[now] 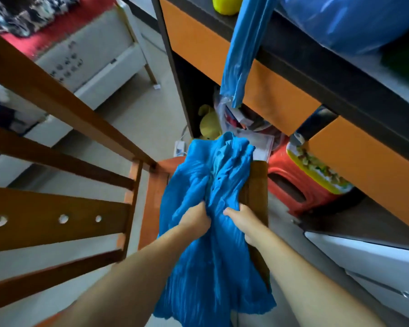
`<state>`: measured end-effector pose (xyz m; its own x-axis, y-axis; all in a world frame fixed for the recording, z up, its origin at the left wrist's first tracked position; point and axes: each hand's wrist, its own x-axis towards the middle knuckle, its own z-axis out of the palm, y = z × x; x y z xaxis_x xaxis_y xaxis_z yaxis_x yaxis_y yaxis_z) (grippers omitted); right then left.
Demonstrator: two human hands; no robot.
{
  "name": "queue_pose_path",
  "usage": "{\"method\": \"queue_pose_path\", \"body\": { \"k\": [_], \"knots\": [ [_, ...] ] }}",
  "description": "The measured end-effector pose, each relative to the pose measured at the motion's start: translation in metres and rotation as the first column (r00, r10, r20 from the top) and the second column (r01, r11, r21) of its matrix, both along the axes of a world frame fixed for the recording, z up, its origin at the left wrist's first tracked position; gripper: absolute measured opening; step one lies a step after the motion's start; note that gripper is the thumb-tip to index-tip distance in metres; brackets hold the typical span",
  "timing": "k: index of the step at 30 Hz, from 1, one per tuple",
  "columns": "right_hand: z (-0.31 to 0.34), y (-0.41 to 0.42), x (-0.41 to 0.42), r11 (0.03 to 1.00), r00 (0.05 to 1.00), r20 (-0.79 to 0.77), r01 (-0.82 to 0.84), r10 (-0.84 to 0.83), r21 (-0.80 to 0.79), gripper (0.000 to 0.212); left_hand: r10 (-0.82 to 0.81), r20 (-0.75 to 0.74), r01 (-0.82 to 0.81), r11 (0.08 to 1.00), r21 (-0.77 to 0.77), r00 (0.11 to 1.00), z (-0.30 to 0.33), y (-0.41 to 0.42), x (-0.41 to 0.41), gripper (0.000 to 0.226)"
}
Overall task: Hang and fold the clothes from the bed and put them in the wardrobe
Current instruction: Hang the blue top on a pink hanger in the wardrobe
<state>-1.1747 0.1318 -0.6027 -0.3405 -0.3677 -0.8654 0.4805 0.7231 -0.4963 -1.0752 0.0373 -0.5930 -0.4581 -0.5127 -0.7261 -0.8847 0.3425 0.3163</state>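
- Two bare forearms are seen nearest the camera, reaching forward and down; between them a blue crinkled garment (213, 244) is held over the wooden frame.
- At far left, a wooden slatted frame (57, 218) with three round holes in one rail is seen, its rails running toward the middle of the view.
- Beyond the frame, a white drawer unit (97, 67) stands on the pale floor, with a red cloth (45, 41) and a dark patterned fabric laid on top.
- The left hand (195, 219) is clenched on a bunch of the garment's cloth near its buttoned front.
- The right hand (242, 221) is clenched on the cloth just beside the left, the two hands close together but not touching.
- The garment is draped over a wooden post (257, 185) of the frame, its collar end pointing away and its hem hanging toward the camera.
- Behind the collar, a yellow soft toy (208, 123) and a clear bag of mixed items are stowed under an orange-fronted shelf unit (281, 95).
- A blue plastic sheet (243, 50) hangs over the shelf edge.
- Further right, a red plastic stool (291, 185) is tucked beneath the shelf.
- At lower right, part of a white appliance (376, 267) is seen.
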Motion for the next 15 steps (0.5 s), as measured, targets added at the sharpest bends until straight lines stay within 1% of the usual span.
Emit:
{"method": "queue_pose_path", "body": {
  "k": [2,4,5,6,7,8,9,10,11,12,14,15],
  "knots": [
    [0.023,-0.003,0.013,0.999,1.0,-0.006,-0.006,0.005,-0.034,0.027,0.169,-0.133,-0.168,0.986,0.018,0.977,0.024,0.008,0.02,0.019],
    [0.043,-0.002,0.021,0.995,0.999,0.022,0.025,-0.023,-0.098,0.026,0.301,-0.289,-0.305,0.952,0.033,0.909,0.049,0.017,0.033,0.012],
    [0.059,0.0,0.028,0.989,0.997,0.06,0.055,-0.047,-0.14,0.026,0.327,-0.371,-0.339,0.94,0.035,0.869,0.068,0.022,0.044,0.013],
    [0.078,0.002,0.035,0.976,0.989,0.127,0.103,-0.08,-0.19,0.023,0.305,-0.442,-0.328,0.944,0.024,0.844,0.088,0.029,0.057,0.016],
    [0.1,0.003,0.041,0.953,0.966,0.234,0.171,-0.112,-0.25,0.019,0.24,-0.5,-0.276,0.961,0.001,0.832,0.109,0.037,0.069,0.018],
    [0.122,0.005,0.049,0.926,0.94,0.312,0.235,-0.14,-0.294,0.019,0.158,-0.534,-0.198,0.98,-0.019,0.831,0.129,0.045,0.082,0.018],
    [0.145,0.007,0.056,0.901,0.926,0.344,0.273,-0.152,-0.338,0.02,0.072,-0.551,-0.113,0.993,-0.041,0.831,0.148,0.052,0.096,0.019],
    [0.164,0.011,0.066,0.886,0.939,0.313,0.263,-0.143,-0.382,0.018,-0.006,-0.545,-0.033,0.998,-0.062,0.838,0.166,0.06,0.111,0.021],
    [0.184,0.015,0.078,0.877,0.962,0.243,0.225,-0.129,-0.425,0.016,-0.071,-0.533,0.033,0.996,-0.081,0.843,0.182,0.067,0.126,0.021],
    [0.204,0.021,0.093,0.872,0.985,0.154,0.147,-0.083,-0.467,0.017,-0.113,-0.527,0.078,0.993,-0.088,0.842,0.198,0.074,0.144,0.021],
    [0.238,0.038,0.122,0.871,1.0,-0.002,-0.023,0.025,-0.492,0.021,-0.147,-0.541,0.128,0.989,-0.072,0.828,0.23,0.086,0.179,0.017],
    [0.255,0.047,0.138,0.861,0.994,-0.079,-0.103,0.074,-0.498,0.024,-0.138,-0.556,0.135,0.99,-0.048,0.819,0.247,0.091,0.198,0.014]
  ]
}}
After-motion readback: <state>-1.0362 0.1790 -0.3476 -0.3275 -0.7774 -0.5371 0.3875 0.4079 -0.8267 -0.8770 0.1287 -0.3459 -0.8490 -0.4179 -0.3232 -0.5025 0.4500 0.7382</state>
